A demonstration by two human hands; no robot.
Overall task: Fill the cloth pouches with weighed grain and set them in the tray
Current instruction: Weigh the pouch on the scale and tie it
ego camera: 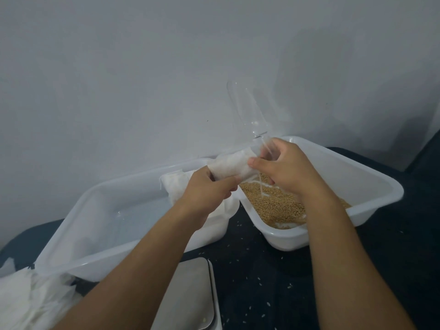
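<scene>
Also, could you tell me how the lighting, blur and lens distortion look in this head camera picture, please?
Head view: dim, flat, bluish light with soft shadows on the wall; wide-angle bending curves the left tray's rim; the clear cup is faint against the wall, with motion blur where the right hand holds it at the pouch; the left hand reads sharp.

A plain pale grey wall (pixel 142 67) fills the upper half of the view, unmarked but for a few tiny dark specks. Soft, dim light casts a faint shadow on its right side. Below it runs a dark worktop (pixel 273 270).
</scene>
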